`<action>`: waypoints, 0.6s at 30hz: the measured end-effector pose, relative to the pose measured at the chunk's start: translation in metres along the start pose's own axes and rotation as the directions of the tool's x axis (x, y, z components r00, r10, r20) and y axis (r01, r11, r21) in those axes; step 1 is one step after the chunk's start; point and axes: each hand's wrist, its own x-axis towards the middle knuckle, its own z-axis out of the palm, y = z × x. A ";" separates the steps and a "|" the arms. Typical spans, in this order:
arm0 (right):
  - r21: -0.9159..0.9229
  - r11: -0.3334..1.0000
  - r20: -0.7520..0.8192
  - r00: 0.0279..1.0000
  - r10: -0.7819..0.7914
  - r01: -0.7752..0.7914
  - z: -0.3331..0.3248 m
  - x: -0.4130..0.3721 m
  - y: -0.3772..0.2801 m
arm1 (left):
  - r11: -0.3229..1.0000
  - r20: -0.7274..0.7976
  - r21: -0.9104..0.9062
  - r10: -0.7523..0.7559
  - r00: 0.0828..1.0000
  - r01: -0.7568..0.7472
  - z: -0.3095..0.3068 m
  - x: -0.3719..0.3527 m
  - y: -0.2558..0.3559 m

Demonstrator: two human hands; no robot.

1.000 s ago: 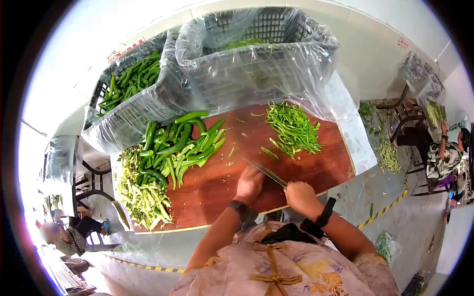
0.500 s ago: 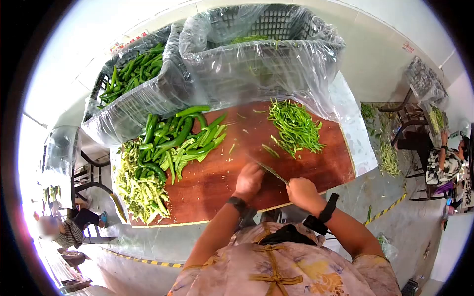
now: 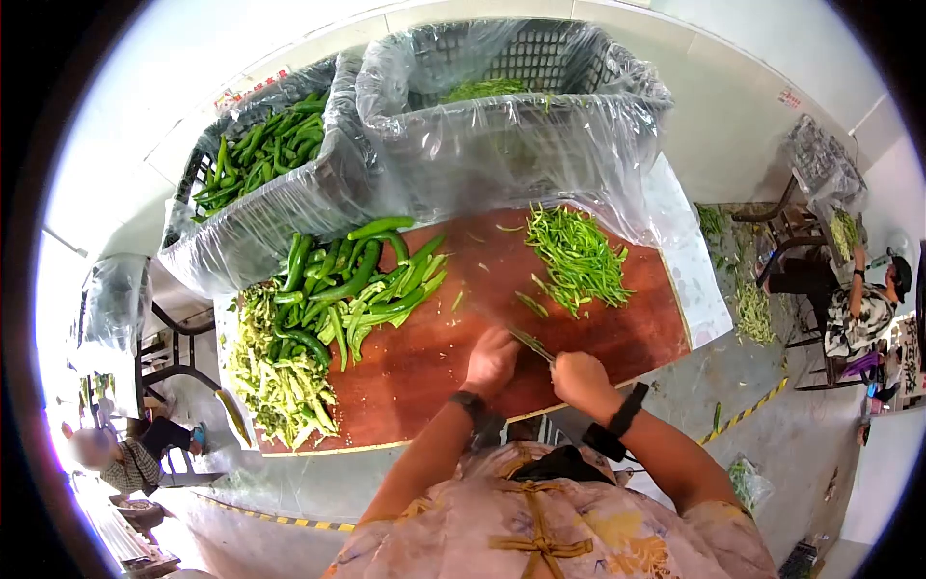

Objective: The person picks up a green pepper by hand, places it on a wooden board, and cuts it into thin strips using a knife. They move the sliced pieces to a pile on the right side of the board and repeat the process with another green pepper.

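My right hand (image 3: 583, 380) is closed around the handle of a knife (image 3: 532, 344), whose blade slants up and left over the red-brown cutting board (image 3: 415, 386). Beside the blade, my left hand (image 3: 493, 358) has its fingers curled in; whatever they hold is hidden and slightly blurred. A heap of thin green pepper strips (image 3: 579, 261) lies beyond my right hand. To the left are whole and split green peppers (image 3: 352, 275), against a pile of pale pepper cores and scraps (image 3: 280, 386).
Two plastic-lined crates stand behind the board: the left crate (image 3: 280, 227) holds whole green peppers, the right crate (image 3: 521, 145) some shredded green. One person (image 3: 858, 309) sits at far right, another (image 3: 130, 458) at far left. Scraps (image 3: 754, 314) lie on the floor at right.
My two hands have come a little closer together, with the knife still in the right one. The whole view has shifted slightly; the piles look the same.
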 end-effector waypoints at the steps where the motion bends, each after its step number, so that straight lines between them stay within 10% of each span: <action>1: 0.014 1.000 0.030 0.999 0.017 -0.017 -0.006 -0.008 0.002 | 1.000 0.000 -0.012 -0.004 1.000 0.004 0.000 0.000 0.001; 13: 0.064 0.998 -0.254 0.966 0.039 -0.023 0.014 0.045 -0.002 | 0.992 0.040 -0.108 -0.056 0.998 0.060 0.000 -0.004 0.000; 18: 0.048 0.997 -0.130 0.990 0.062 -0.056 -0.002 -0.004 -0.002 | 0.992 0.016 -0.084 -0.090 0.996 0.091 -0.004 -0.003 0.004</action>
